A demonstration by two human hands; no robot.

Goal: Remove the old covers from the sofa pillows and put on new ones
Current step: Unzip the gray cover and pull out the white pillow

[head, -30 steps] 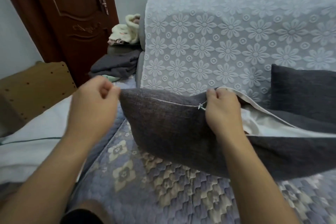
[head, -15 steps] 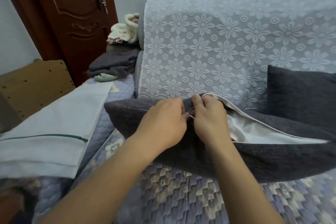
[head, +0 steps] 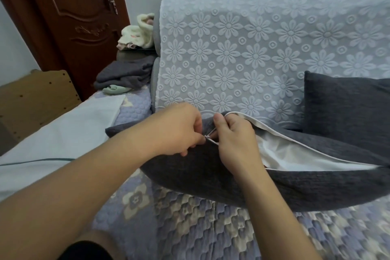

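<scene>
quilted sofa seat (head: 190, 217) carries dark grey pillow (head: 211, 167), zipper half open, white insert (head: 295, 154) exposed. left hand (head: 179, 131) fingers pinch zipper pull (head: 207, 136); right hand (head: 234, 139) fingers grip cover edge. second grey pillow (head: 346, 105) leans against backrest (head: 253, 48) beyond.

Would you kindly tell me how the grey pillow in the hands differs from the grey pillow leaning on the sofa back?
The held pillow lies flat with its zipper open, showing white inner fabric; the leaning pillow stands upright and shows none. The left hand and right hand pinch the held pillow's zipper; nothing touches the leaning pillow. Both have dark grey textured covers.
</scene>
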